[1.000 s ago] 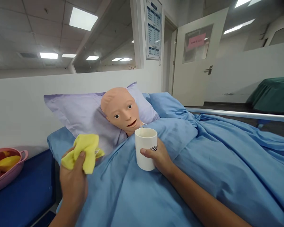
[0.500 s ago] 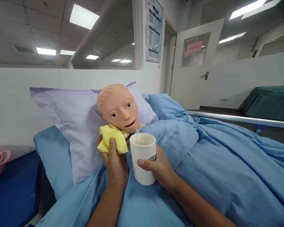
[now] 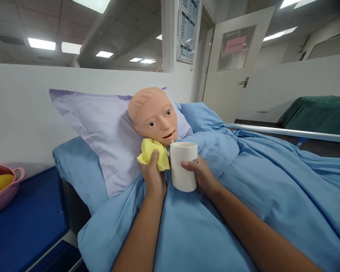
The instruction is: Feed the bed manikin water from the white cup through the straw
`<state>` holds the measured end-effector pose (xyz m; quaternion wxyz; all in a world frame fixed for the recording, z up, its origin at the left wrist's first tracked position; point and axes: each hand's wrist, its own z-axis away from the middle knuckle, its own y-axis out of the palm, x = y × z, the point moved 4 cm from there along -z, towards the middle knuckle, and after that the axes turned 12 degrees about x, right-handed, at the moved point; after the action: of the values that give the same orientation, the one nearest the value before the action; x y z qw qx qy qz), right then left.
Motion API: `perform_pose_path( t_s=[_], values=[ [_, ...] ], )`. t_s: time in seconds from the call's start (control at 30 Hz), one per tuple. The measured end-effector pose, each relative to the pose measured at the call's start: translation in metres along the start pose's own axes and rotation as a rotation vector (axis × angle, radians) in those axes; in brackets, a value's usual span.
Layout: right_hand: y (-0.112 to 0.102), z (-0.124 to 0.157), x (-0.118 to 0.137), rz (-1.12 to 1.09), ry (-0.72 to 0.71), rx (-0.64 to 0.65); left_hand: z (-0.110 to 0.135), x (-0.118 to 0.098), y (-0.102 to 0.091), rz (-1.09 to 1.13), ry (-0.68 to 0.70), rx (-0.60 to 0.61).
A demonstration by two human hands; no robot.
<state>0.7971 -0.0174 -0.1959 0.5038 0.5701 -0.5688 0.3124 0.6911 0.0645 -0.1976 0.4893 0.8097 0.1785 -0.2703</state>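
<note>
A manikin (image 3: 154,113) lies with its head on a pale lilac pillow (image 3: 96,124), its mouth slightly parted. My left hand (image 3: 153,175) is closed around a crumpled yellow cloth (image 3: 151,152), held beside the manikin's chin and cheek. In my right hand (image 3: 202,173) is a white mug (image 3: 183,173) with dark stripes, upright just below the mouth. A thin pale straw (image 3: 172,136) runs from the mug's rim up to the manikin's lips. What the mug contains is hidden from this angle.
A blue quilt (image 3: 272,192) covers the manikin's body. At the left, a pink basket (image 3: 10,194) with yellow fruit (image 3: 0,184) stands on a dark blue tabletop (image 3: 36,211). A metal bed rail (image 3: 289,132) runs along the far side, with a door (image 3: 235,87) beyond.
The camera view has shifted, so the manikin, cloth and mug appear farther right and higher. Both hands keep their holds, and the straw still reaches the mouth.
</note>
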Motion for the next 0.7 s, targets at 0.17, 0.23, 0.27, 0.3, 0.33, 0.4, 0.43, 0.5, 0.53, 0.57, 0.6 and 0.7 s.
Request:
perform_pose_path(
  t_s=[0.17,0.23,0.27,0.3,0.33,0.4,0.43,0.5,0.53,0.57,0.6,0.7],
  values=[
    [0.0052,0.0002,0.0014,-0.054,0.052,-0.013,-0.0030,0.0042,-0.0022,0.050,-0.108,-0.015],
    [0.0047,0.0019,0.0020,-0.061,0.061,-0.023,-0.0037,0.0049,-0.0029,0.055,-0.113,-0.030],
    [0.0040,0.0028,0.0022,-0.057,0.054,-0.026,-0.0038,0.0052,-0.0029,0.050,-0.109,-0.037],
    [0.0034,0.0035,0.0024,-0.051,0.043,-0.024,-0.0038,0.0054,-0.0027,0.042,-0.102,-0.043],
    [0.0029,0.0041,0.0023,-0.046,0.032,-0.019,-0.0035,0.0055,-0.0021,0.032,-0.095,-0.045],
    [0.0022,0.0048,0.0012,-0.050,0.021,-0.004,-0.0027,0.0057,-0.0004,0.017,-0.083,-0.036],
    [0.0022,0.0049,0.0006,-0.058,0.020,0.004,-0.0022,0.0057,0.0005,0.013,-0.078,-0.030],
    [0.0025,0.0047,0.0002,-0.065,0.023,0.016,-0.0014,0.0051,0.0018,0.004,-0.068,-0.019],
    [0.0027,0.0043,0.0005,-0.064,0.022,0.020,-0.0012,0.0046,0.0022,-0.004,-0.065,-0.014],
    [0.0030,0.0040,0.0010,-0.061,0.020,0.023,-0.0011,0.0042,0.0023,-0.014,-0.065,-0.014],
    [0.0032,0.0037,0.0016,-0.059,0.016,0.027,-0.0011,0.0038,0.0020,-0.023,-0.069,-0.019],
    [0.0028,0.0040,0.0024,-0.038,-0.007,0.029,-0.0008,0.0031,0.0013,-0.037,-0.084,-0.024]
  ],
)
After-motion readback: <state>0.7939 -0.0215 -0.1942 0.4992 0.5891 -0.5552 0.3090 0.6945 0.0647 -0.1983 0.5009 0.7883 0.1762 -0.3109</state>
